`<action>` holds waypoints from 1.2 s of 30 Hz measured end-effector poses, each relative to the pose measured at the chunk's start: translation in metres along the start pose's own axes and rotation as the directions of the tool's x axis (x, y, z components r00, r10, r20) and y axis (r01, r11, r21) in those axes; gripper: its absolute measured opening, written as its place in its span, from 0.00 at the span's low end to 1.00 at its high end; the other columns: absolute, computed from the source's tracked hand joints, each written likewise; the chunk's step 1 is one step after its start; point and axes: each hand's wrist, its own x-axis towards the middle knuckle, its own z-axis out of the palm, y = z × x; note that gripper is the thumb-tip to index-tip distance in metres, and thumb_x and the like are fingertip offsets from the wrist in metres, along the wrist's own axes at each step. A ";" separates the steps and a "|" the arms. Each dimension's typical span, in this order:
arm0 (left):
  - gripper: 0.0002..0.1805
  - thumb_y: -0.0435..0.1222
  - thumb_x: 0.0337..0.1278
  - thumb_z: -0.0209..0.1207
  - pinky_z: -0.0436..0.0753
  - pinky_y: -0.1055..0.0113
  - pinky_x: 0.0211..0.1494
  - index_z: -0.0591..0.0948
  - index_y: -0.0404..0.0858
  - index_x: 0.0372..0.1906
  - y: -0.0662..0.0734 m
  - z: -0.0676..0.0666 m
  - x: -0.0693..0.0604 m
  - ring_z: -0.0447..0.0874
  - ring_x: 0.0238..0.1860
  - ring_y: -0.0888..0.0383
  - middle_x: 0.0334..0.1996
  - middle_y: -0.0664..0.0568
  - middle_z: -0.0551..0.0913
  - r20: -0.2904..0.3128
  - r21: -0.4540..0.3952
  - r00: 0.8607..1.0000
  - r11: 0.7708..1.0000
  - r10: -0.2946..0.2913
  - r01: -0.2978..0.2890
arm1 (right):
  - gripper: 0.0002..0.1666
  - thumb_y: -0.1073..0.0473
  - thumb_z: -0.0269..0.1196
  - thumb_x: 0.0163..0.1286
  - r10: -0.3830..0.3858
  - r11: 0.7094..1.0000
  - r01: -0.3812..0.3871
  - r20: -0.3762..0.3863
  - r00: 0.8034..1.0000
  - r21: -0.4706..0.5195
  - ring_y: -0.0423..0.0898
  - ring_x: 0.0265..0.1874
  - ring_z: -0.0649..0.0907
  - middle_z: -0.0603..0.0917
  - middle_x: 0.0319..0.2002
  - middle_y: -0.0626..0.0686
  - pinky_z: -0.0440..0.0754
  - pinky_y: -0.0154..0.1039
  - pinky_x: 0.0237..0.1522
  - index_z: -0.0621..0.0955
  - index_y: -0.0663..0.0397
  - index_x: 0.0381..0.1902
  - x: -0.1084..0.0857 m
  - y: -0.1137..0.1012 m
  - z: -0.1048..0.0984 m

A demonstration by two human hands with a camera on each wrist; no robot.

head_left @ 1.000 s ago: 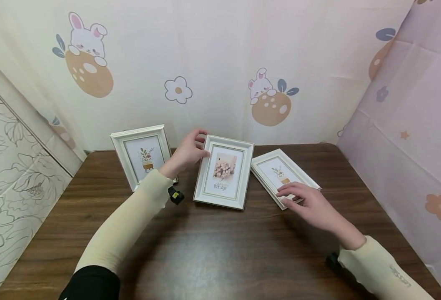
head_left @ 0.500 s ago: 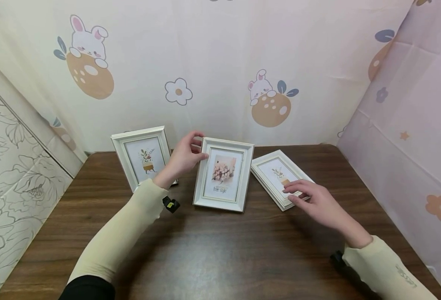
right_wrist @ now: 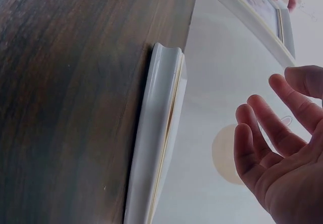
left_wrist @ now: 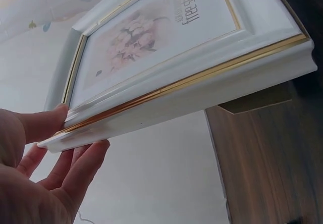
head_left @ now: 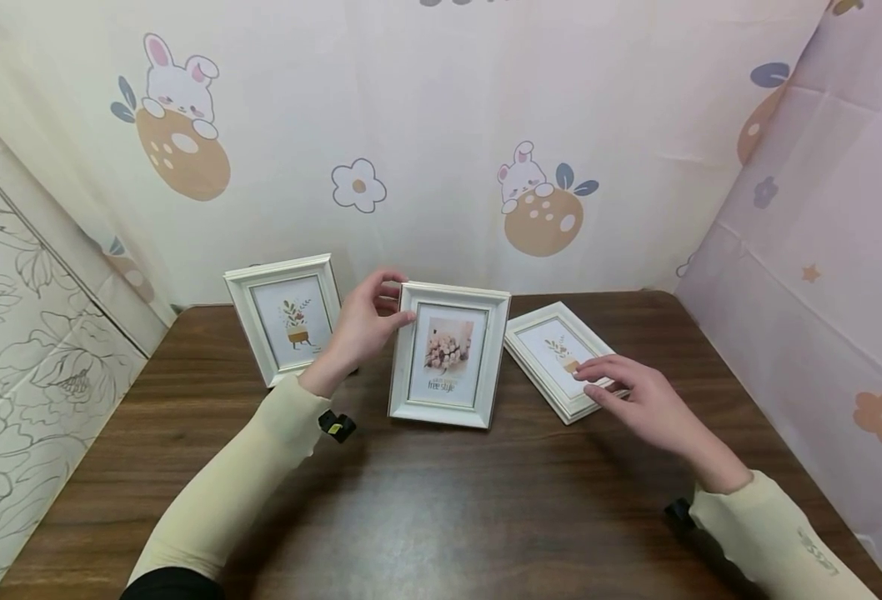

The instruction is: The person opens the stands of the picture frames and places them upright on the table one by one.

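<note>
White photo frame with a flower-bouquet print [head_left: 448, 354], the landmark here, stands upright on the brown wood-grain table [head_left: 441, 508]. The left hand [head_left: 362, 325] grips the upper left corner of this landmark, thumb on its front edge and fingers behind. Left of the landmark stands a white frame with a potted-plant print [head_left: 291, 321], partly overlapped by the left arm. Just beside the landmark's right edge, a flat-lying white frame [head_left: 557, 354] also bears a plant print. Over this frame, farther right of the landmark, hovers the right hand [head_left: 647, 404], its fingers loosely bent and gripping nothing. Behind the landmark hangs a rabbit-patterned curtain [head_left: 426, 100].
</note>
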 end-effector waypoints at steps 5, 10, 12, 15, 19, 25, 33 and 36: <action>0.24 0.29 0.55 0.70 0.83 0.56 0.46 0.75 0.43 0.55 -0.003 0.000 -0.003 0.84 0.43 0.51 0.47 0.46 0.83 -0.040 -0.017 0.999 1.000 0.022 -0.023 | 0.09 0.63 0.66 0.68 0.013 1.000 -0.013 0.000 1.000 0.002 0.47 0.43 0.83 0.84 0.49 0.48 0.82 0.34 0.39 0.86 0.49 0.45 -0.002 0.001 0.000; 0.24 0.30 0.54 0.71 0.83 0.56 0.47 0.76 0.43 0.54 -0.006 0.000 -0.006 0.84 0.42 0.51 0.45 0.47 0.84 -0.059 -0.032 0.998 0.999 0.034 -0.036 | 0.10 0.65 0.67 0.67 -0.005 1.000 0.005 -0.006 1.000 0.013 0.41 0.43 0.82 0.84 0.49 0.49 0.82 0.33 0.38 0.86 0.52 0.45 -0.004 0.001 0.003; 0.23 0.31 0.54 0.71 0.84 0.57 0.45 0.76 0.44 0.54 -0.006 -0.001 -0.008 0.84 0.42 0.52 0.45 0.48 0.84 -0.064 -0.029 0.997 0.999 0.033 -0.035 | 0.10 0.66 0.68 0.66 -0.027 0.999 0.028 -0.012 1.000 0.029 0.40 0.44 0.82 0.85 0.49 0.50 0.82 0.33 0.38 0.86 0.53 0.45 -0.005 0.001 0.004; 0.23 0.33 0.54 0.72 0.84 0.58 0.42 0.77 0.45 0.53 -0.007 -0.001 -0.010 0.84 0.42 0.53 0.45 0.49 0.84 -0.072 -0.030 0.997 0.999 0.035 -0.037 | 0.11 0.68 0.68 0.64 -0.058 0.997 0.059 -0.022 0.998 0.057 0.40 0.44 0.82 0.85 0.48 0.50 0.81 0.29 0.38 0.86 0.53 0.44 -0.007 0.000 0.008; 0.21 0.34 0.55 0.71 0.84 0.58 0.39 0.77 0.45 0.52 -0.007 -0.001 -0.013 0.84 0.41 0.53 0.43 0.50 0.84 -0.083 -0.046 0.995 0.997 0.051 -0.055 | 0.11 0.70 0.68 0.63 -0.092 0.992 0.093 -0.014 0.996 0.081 0.39 0.42 0.82 0.85 0.47 0.50 0.81 0.28 0.37 0.86 0.55 0.44 -0.008 -0.001 0.013; 0.19 0.35 0.56 0.71 0.82 0.57 0.40 0.77 0.45 0.50 -0.007 -0.001 -0.016 0.84 0.40 0.53 0.42 0.50 0.84 -0.101 -0.073 0.993 0.995 0.062 -0.069 | 0.12 0.71 0.68 0.63 -0.118 0.990 0.118 -0.003 0.993 0.076 0.40 0.45 0.82 0.85 0.47 0.51 0.83 0.35 0.38 0.86 0.55 0.44 -0.010 -0.003 0.018; 0.16 0.36 0.57 0.70 0.82 0.60 0.38 0.78 0.44 0.49 -0.006 0.000 -0.020 0.84 0.40 0.53 0.41 0.50 0.85 -0.133 -0.097 0.990 0.993 0.053 -0.066 | 0.11 0.71 0.67 0.63 -0.108 0.992 0.108 0.000 0.994 0.063 0.41 0.44 0.82 0.85 0.47 0.51 0.84 0.36 0.38 0.86 0.56 0.43 -0.012 -0.004 0.019; 0.15 0.37 0.59 0.69 0.84 0.60 0.39 0.78 0.44 0.49 -0.006 0.000 -0.021 0.84 0.40 0.54 0.41 0.50 0.85 -0.140 -0.113 0.989 0.991 0.052 -0.068 | 0.11 0.71 0.67 0.63 -0.108 0.992 0.108 -0.004 0.994 0.064 0.42 0.44 0.83 0.85 0.47 0.51 0.84 0.36 0.38 0.86 0.56 0.43 -0.012 -0.005 0.020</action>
